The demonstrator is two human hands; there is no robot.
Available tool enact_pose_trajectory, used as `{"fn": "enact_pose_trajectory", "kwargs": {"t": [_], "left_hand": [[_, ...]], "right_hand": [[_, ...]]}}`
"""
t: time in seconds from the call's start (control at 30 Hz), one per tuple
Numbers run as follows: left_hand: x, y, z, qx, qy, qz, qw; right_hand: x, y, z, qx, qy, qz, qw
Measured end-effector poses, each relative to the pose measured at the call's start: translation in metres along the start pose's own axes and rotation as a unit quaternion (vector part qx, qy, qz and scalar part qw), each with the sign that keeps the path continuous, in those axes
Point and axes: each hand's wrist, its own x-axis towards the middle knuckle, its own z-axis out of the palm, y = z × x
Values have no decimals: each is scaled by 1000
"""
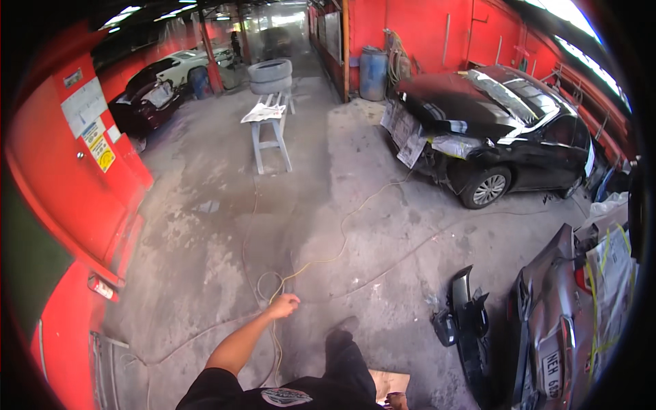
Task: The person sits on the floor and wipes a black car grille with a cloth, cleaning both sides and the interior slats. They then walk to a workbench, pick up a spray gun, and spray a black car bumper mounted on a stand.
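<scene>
Black shirt [335,394] nearest; left hand [283,307] hangs loose, empty, over yellow hose [311,262]; right hand's [395,402] grip, by tan sheet [391,381], I cannot tell.

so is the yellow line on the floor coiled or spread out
Spread out: the yellow line curves across the floor past the left hand toward the black car.

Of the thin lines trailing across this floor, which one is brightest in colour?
The yellow line, curving from near the black car's front toward your left hand in the picture; the other lines look duller, brownish or grey.
</scene>
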Motion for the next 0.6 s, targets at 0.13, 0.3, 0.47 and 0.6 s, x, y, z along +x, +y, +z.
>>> {"fn": "enact_pose_trajectory", "kwargs": {"t": [0.13, 0.3, 0.47, 0.6], "left_hand": [[98, 0, 2, 102, -71, 11, 992], [104, -4, -24, -27, -11, -280, 960], [196, 52, -16, 6, -111, -280, 954], [289, 71, 8, 25, -197, -193, 961]], "right_hand": [[80, -82, -1, -631, -74, -119, 763], [124, -366, 52, -84, 135, 94, 983], [209, -505, 17, -107, 193, -25, 975], [295, -555, 7, -81, 201, -96, 971]]}}
